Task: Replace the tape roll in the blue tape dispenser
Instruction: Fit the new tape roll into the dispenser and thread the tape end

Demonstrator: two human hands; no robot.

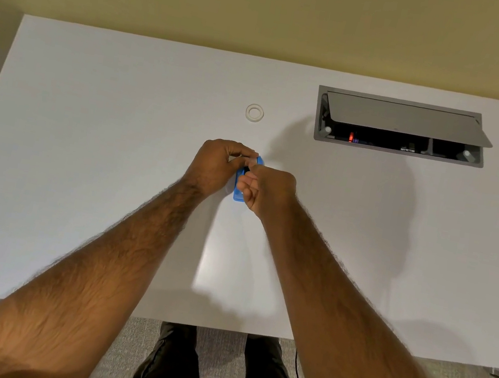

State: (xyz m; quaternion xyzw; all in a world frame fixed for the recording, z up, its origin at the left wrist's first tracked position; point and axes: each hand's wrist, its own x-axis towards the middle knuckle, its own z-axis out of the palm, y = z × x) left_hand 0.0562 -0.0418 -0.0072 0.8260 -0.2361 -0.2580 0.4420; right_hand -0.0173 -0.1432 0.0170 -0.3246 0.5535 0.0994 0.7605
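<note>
— What's in the grip?
— The left hand (217,165) curls around the blue tape dispenser (239,187); the right hand (266,191) pinches at its top, on the white desk (84,144).
— The roll?
— A tape roll (254,112) lies beyond both hands, well apart.

Blue tape dispenser (239,187) with a black inner part. White ring-shaped tape roll (254,112). Plain white desk top (101,137). Grey cable box (400,126) with grey lid, dark interior and a small red light. Yellowish-tan wall (272,4). Black trousers (171,370). Speckled grey carpet (215,364).
</note>
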